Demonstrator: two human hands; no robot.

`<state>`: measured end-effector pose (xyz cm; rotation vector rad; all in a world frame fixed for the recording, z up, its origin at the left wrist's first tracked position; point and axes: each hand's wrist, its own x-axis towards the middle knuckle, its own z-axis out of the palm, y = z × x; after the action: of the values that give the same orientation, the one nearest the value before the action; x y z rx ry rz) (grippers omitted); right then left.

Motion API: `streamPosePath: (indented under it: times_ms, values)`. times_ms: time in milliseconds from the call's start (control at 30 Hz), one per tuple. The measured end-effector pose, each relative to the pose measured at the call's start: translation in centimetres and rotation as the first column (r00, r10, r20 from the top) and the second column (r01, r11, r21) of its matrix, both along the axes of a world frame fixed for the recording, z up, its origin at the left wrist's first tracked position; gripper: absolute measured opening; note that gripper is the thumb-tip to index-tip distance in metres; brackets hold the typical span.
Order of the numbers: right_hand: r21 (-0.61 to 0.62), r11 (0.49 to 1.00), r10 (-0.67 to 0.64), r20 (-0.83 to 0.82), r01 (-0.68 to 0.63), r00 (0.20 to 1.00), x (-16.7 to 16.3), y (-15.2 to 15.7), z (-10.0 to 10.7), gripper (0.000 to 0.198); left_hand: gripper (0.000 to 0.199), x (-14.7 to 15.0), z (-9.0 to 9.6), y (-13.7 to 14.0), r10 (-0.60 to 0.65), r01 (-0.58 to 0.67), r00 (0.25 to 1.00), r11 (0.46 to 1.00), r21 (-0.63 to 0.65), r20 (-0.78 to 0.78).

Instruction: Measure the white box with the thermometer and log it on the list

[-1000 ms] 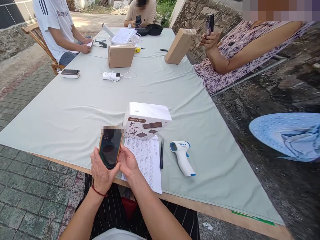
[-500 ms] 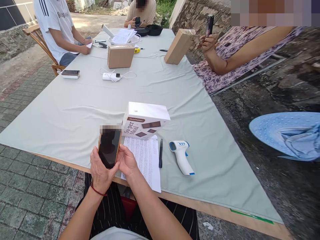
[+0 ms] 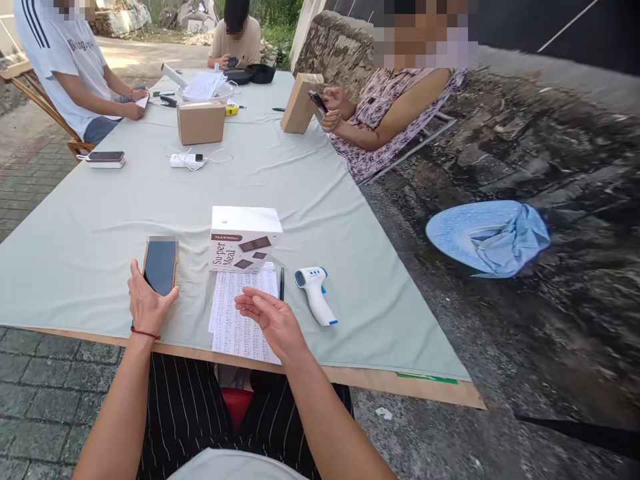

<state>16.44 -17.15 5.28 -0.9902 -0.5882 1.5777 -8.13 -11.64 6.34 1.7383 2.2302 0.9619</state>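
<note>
My left hand (image 3: 150, 300) grips a smartphone (image 3: 161, 268) with a dark screen and brownish case, at the left near edge of the table. Over the printed sheets (image 3: 235, 327) hovers my right hand (image 3: 273, 323), empty, its fingers stretched out towards the left. Behind the sheets stands a white "Super Meal" box (image 3: 245, 240) with brown bar pictures. A black pen (image 3: 282, 285) lies along the right side of the sheets. Further right is a white and blue infrared thermometer (image 3: 316, 297), lying on the cloth.
Cardboard boxes (image 3: 201, 123) (image 3: 302, 103) stand further back, with a paper-filled basin (image 3: 207, 90). A white device with a cable (image 3: 187, 160) and a phone on a white block (image 3: 105, 159) lie mid-table. Several people sit around. A blue hat (image 3: 480, 233) is off the right side.
My right hand has let go of the phone and moved right over the sheets. My left hand has carried the phone left. The person at right has lowered their phone. The view has shifted right.
</note>
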Motion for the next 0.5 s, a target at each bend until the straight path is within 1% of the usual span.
streamPosePath:
  times_ms: [67,167,233,267,300,333,367,400,433,467,500]
  values:
    - [0.014,0.999,-0.047,0.029,0.047,0.998,1.0,-0.3,-0.3,0.037,0.115,0.5,-0.1,-0.1,-0.006,0.006,1.0,1.0,-0.006,-0.001]
    - [0.048,0.99,-0.135,0.112,0.131,0.984,2.5,-0.4,-1.1,0.036,0.115,0.6,-0.4,-0.1,-0.005,0.002,0.999,0.998,-0.062,-0.048]
    - [0.095,0.965,-0.261,0.245,0.245,0.934,4.1,-0.4,-1.9,0.037,0.114,0.0,-0.5,0.3,-0.004,-0.007,0.994,0.995,-0.1,-0.111]
    - [0.13,0.941,-0.338,0.336,0.312,0.879,5.1,-0.4,-2.3,0.037,0.113,-0.5,-0.5,0.6,-0.009,-0.007,0.989,0.994,-0.108,-0.146]
    - [0.17,0.913,-0.407,0.44,0.371,0.8,6.2,-0.4,-2.9,0.037,0.114,-1.0,-0.6,0.9,-0.019,-0.001,0.983,0.994,-0.11,-0.181]
    - [0.212,0.885,-0.458,0.548,0.414,0.7,7.3,-0.4,-3.4,0.037,0.114,-1.6,-0.6,1.3,-0.031,0.006,0.976,0.994,-0.113,-0.217]
    - [0.25,0.868,-0.477,0.657,0.428,0.584,8.4,-0.4,-4.0,0.037,0.114,-2.1,-0.6,1.6,-0.047,0.016,0.965,0.992,-0.122,-0.257]
    - [0.272,0.864,-0.464,0.756,0.424,0.461,9.4,-0.4,-4.6,0.038,0.113,-2.5,-0.6,1.8,-0.064,0.025,0.954,0.991,-0.135,-0.294]
    - [0.269,0.871,-0.42,0.841,0.411,0.342,10.2,-0.4,-5.1,0.04,0.111,-2.8,-0.6,2.0,-0.077,0.028,0.942,0.988,-0.152,-0.327]
    - [0.244,0.888,-0.352,0.906,0.389,0.235,10.8,-0.4,-5.5,0.044,0.107,-2.9,-0.5,2.1,-0.087,0.025,0.929,0.985,-0.173,-0.359]
    - [0.202,0.908,-0.27,0.952,0.366,0.146,11.2,-0.4,-5.8,0.048,0.102,-3.0,-0.4,2.2,-0.092,0.016,0.917,0.981,-0.195,-0.387]
